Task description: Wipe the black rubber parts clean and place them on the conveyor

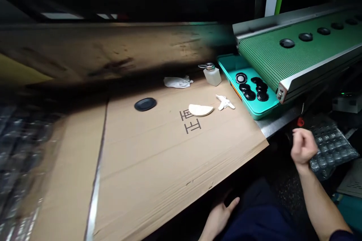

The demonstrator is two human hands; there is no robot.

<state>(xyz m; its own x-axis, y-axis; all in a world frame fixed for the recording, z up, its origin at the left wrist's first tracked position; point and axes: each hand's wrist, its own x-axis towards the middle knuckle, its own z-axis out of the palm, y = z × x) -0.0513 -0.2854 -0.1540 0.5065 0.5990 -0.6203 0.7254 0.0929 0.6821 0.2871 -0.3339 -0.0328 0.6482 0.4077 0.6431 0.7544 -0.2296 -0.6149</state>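
My left hand (218, 216) is low at the front, below the cardboard edge. Its thumb stands out from the hand and the other fingers are partly lost in the dark; I make out nothing held. To the right, past the table corner, my right hand (304, 147) is raised with its fingers curled in; whatever they may hold is hidden. Just above it is a small red object (300, 121) with a thin metal part. A black oval part (145, 104) lies flat on the cardboard (147, 158). Closer to the right are a white half-round pad (200, 110) and crumpled white pieces (225, 102).
A green conveyor belt (271, 60) carries several black parts (306, 37). Under its end, a teal tray (261, 113) holds several black round parts (250, 95). A pump bottle (212, 77) and white cloth (177, 82) stand behind. Clear blister trays (329, 145) lie right.
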